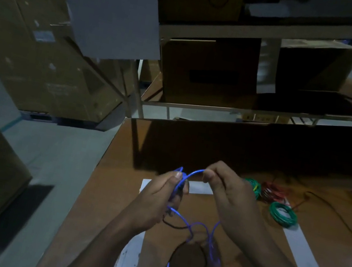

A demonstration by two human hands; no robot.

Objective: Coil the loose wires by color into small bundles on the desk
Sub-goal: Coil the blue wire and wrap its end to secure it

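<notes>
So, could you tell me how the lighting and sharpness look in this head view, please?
Head view: dim overall, with a deep shadow across the far desk; wide-angle bending curves the shelf; the hanging blue wire is blurred, while the left hand, right hand and green coil stay readable.

Two wire bundles lie on the desk, right of both hands. The left hand is left of the right hand, a wire spanning between them above the near desk. Shelves stand behind.
</notes>
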